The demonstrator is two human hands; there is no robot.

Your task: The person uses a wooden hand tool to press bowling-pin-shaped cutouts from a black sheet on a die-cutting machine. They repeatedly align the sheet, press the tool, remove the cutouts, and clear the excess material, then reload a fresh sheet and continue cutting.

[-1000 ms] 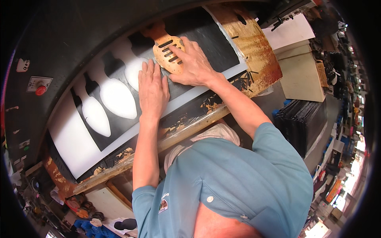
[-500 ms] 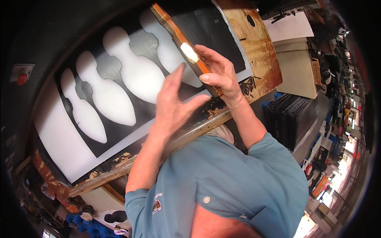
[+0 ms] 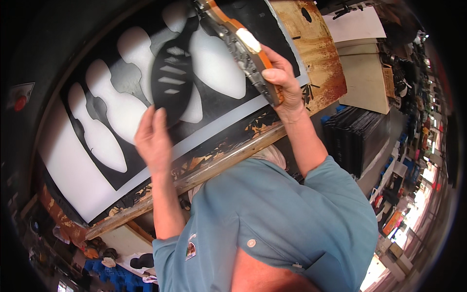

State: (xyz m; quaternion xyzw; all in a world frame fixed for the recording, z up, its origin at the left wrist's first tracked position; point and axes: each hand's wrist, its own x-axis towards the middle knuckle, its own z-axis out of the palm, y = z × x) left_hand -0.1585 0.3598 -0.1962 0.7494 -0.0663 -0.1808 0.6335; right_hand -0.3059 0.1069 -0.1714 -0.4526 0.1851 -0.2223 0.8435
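Observation:
My left hand (image 3: 154,146), slightly blurred, pinches the rounded lower end of a black sole-shaped cutout (image 3: 184,92) with several slanted slots in its middle. My right hand (image 3: 287,80) grips the near end of a sole-shaped cutting die (image 3: 250,73), held on edge; its rim is orange and its inner side dark metal. Both are held above a black sheet (image 3: 272,36) with several sole-shaped openings. White shows through those openings from a white board (image 3: 73,177) under the sheet.
A worn wooden board (image 3: 323,63) lies at the right of the sheet. Dark offcuts line the wooden front rail (image 3: 233,160). Stacked black sheets (image 3: 345,141) stand at the right, below a beige box (image 3: 362,80). A red button (image 3: 20,102) sits at the far left.
My left hand, empty before, has moved left and now holds the slotted black cutout. The die in my right hand has turned, showing its inner side, and shifted slightly right.

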